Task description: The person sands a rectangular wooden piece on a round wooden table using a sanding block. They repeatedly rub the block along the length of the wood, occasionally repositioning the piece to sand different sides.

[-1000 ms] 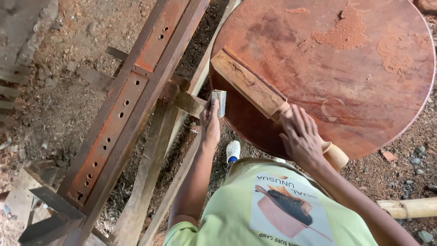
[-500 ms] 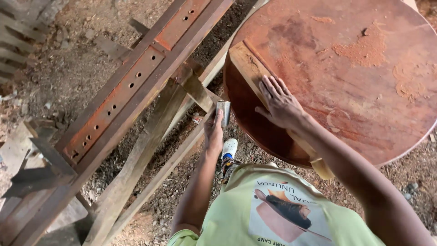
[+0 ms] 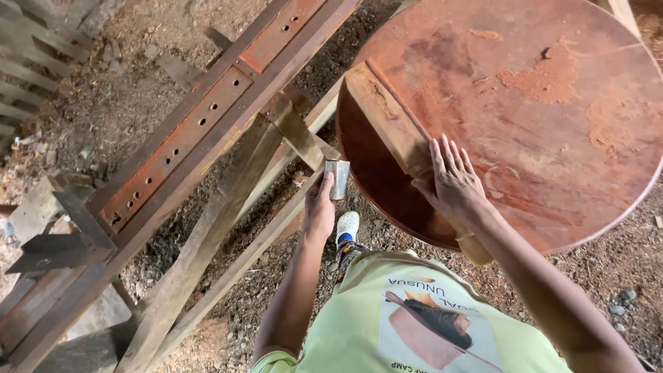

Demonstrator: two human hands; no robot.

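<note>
Over dirt ground, left hand [image 3: 320, 207] grips a metal cup [image 3: 337, 179]; right hand [image 3: 452, 181] lies flat, fingers spread, on round tabletop [image 3: 552, 138].

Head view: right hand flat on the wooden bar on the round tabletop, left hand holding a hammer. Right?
Not quite. In the head view the left hand holds a small metal cup, not a hammer. The right hand does lie flat on the wooden bar on the round tabletop.
</note>
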